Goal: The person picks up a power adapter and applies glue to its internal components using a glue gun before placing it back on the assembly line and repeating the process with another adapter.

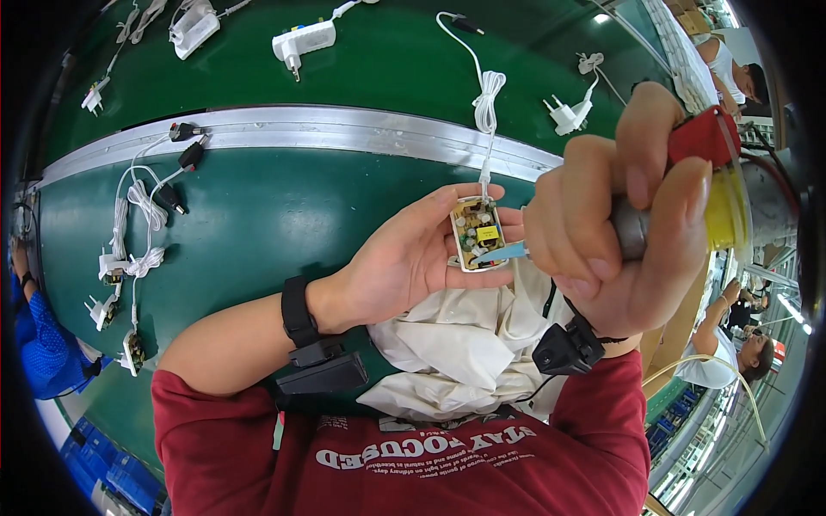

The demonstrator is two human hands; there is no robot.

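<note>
My left hand [404, 258] holds an opened white charger case [476, 234] with a small circuit board inside; a white cable runs from it up across the bench. My right hand [619, 232] is closed around a tool [718, 185] with a red and yellow body and a grey metal barrel. Its blue tip [503, 252] rests on the circuit board. Both hands hover above a crumpled white cloth [469, 344] on my lap.
The green bench [249, 232] has a metal rail [344, 129] across it. Several white chargers with coiled cables lie at the left [129, 258] and beyond the rail [303, 40]. Other people sit at the far right [731, 73] and at the left edge [34, 335].
</note>
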